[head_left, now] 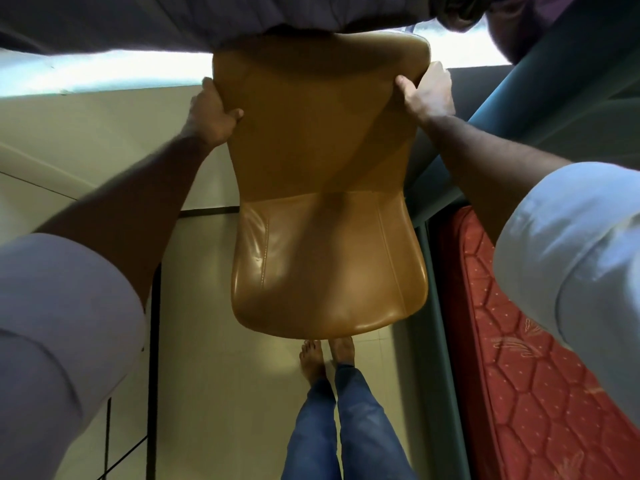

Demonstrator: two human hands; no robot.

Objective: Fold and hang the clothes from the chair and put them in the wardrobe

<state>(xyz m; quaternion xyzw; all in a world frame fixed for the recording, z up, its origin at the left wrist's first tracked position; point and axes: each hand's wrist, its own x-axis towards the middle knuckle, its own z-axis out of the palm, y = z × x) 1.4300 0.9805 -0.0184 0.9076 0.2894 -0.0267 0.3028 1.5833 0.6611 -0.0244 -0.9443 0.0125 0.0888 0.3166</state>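
Both hands grip tan leather moulded chair [325, 202] backrest edges: left hand [211, 114], right hand [427, 93]. No legible writing.

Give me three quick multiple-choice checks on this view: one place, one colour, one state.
1. Where is the red mattress?
A. right of the chair
B. left of it
C. on its seat

2. What colour is the chair?
A. black
B. tan brown
C. white

3. What are the hands doing?
A. hanging free
B. folding cloth
C. gripping the backrest sides

Answers: 1 A, the mattress lies along the right edge. 2 B, its smooth upholstery is tan. 3 C, left hand and right hand each clasp a backrest edge.
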